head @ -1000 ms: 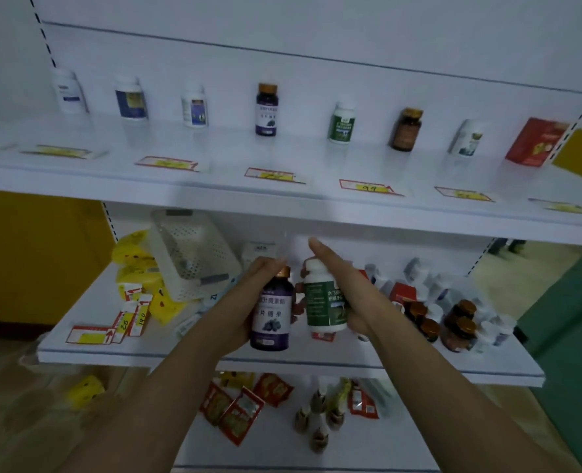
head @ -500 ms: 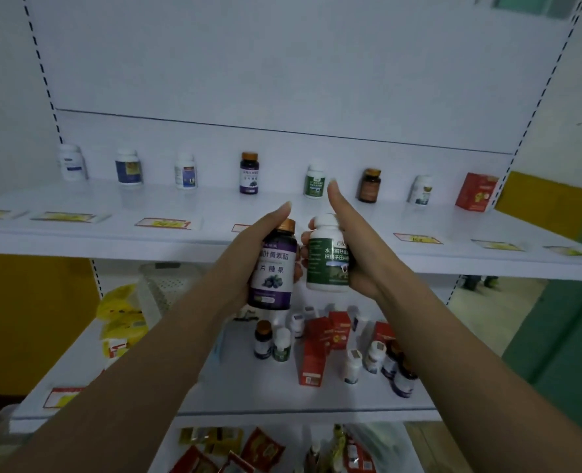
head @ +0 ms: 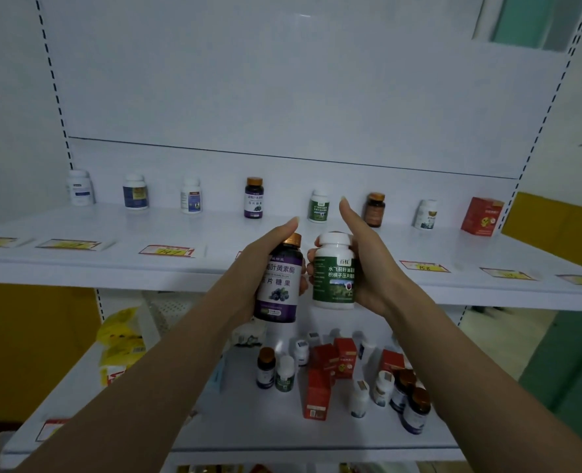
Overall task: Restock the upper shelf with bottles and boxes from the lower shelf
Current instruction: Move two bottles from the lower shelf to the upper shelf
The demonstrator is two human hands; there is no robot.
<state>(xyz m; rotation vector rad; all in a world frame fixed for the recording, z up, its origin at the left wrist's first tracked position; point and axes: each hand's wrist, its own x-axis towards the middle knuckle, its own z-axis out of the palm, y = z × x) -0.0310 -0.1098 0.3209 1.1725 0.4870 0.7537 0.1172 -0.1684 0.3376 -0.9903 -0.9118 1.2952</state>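
Your left hand (head: 248, 271) grips a dark bottle with a purple label and bronze cap (head: 277, 285). Your right hand (head: 373, 268) grips a white bottle with a green label (head: 333, 271). Both bottles are upright, side by side, labels toward you, level with the front edge of the white upper shelf (head: 214, 230). This probably readies each for setting down before its matching purple twin (head: 254, 198) or green twin (head: 319, 206) at the back. Flat red-and-yellow price tags (head: 166, 250) line the edge. More bottles and red cardboard boxes (head: 316, 394) crowd the lower shelf (head: 146, 421).
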